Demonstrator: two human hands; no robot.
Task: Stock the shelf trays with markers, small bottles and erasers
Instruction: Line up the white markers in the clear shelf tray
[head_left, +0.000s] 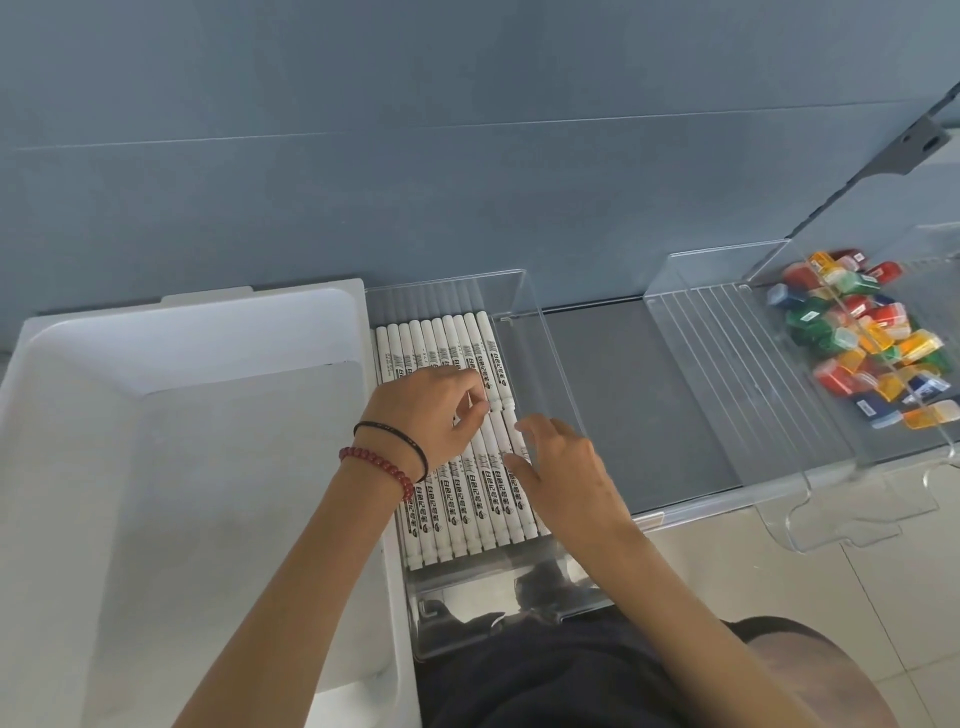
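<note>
Head view: white markers (452, 358) fill two rows in a clear tray (550, 364) on the shelf (623, 405), just beside a white bin (156, 415). The left hand (436, 410) curls onto them, and I cannot tell whether it grips one. The right hand (561, 467) rests relaxed fingers on the near row.

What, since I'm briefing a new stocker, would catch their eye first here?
Rows of white markers lie in the clear tray in the middle, where the left hand pinches one and the right hand rests on others. At right, a heap of bright little blocks lies in a second clear tray; a big white bin stands left.
</note>
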